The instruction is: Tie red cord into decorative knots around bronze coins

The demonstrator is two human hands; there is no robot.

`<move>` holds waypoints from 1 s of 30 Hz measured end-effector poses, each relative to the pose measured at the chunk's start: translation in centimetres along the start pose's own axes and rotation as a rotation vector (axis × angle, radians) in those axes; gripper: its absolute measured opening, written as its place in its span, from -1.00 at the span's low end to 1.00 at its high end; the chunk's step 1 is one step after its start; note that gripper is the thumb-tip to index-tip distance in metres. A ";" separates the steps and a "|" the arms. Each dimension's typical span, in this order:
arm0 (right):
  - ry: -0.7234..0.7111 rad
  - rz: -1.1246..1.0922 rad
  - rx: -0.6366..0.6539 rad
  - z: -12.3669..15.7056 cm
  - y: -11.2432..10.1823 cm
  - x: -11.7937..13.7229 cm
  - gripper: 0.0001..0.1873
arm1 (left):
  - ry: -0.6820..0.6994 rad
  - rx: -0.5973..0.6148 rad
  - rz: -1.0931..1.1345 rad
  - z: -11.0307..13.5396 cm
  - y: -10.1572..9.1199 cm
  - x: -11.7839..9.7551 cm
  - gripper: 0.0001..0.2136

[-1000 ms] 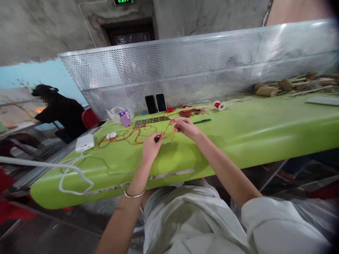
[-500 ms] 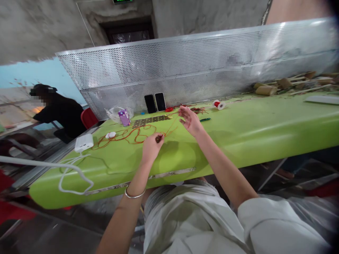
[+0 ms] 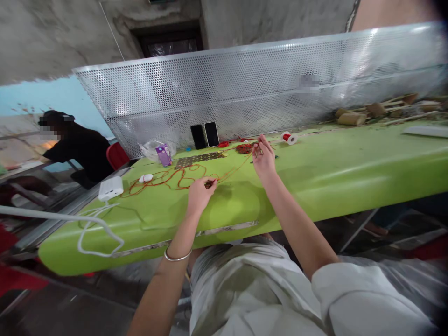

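Observation:
My left hand (image 3: 199,195) is closed, pinching a small brown round piece (image 3: 209,184) with red cord at it, just above the table. From there thin orange-red cord (image 3: 233,171) stretches up and right to my right hand (image 3: 264,158). Its fingers are curled, with the cord's end between them. A longer length of loose red cord (image 3: 180,179) lies in loops to the left of my left hand. Beyond the hands, a flat patterned strip of small brown pieces (image 3: 199,160) rests on the green table (image 3: 315,172).
Two phones (image 3: 211,134) lean against the perforated metal screen (image 3: 245,93). A red thread spool (image 3: 289,138), a tangled cord bundle (image 3: 244,149), a purple box (image 3: 164,155) and a white power bank (image 3: 111,188) with cable lie around. Bamboo pieces (image 3: 352,118) are at far right. Another person (image 3: 82,147) sits at left.
My right hand has moved right and slightly down, its fingers curling more, and the cord slants lower between the hands. My left hand has stayed nearly still, its brown piece turned slightly.

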State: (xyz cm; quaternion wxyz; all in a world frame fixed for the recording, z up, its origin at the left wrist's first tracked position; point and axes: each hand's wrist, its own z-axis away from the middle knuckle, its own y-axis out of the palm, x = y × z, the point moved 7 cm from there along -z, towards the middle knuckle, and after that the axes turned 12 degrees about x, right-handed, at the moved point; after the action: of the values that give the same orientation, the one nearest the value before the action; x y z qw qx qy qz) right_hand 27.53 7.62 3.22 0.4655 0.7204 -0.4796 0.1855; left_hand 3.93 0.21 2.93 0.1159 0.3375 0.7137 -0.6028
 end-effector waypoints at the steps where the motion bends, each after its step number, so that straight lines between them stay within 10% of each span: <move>1: 0.008 -0.004 0.021 0.1 0.3 -0.1 -0.49 | -0.005 -0.002 0.007 0.0 0.0 0.1 -0.81; 8: 0.033 -0.047 0.198 0.8 2.9 -0.1 -0.68 | -0.015 -0.006 0.043 -0.1 -0.1 0.7 -0.80; 21: -0.074 -0.060 0.076 -0.2 0.0 1.0 -0.62 | 0.016 0.066 0.054 -0.3 0.6 0.3 -0.83; 30: 0.350 0.185 0.782 4.2 7.4 -1.5 -0.71 | -0.016 -0.058 0.214 -0.5 -0.1 1.8 -0.79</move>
State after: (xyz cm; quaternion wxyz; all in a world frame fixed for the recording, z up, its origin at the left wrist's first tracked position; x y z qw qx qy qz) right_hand 19.70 4.06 3.65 0.2135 0.7542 -0.3497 0.5131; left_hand 2.64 1.35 2.10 0.1951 0.4035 0.6896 -0.5688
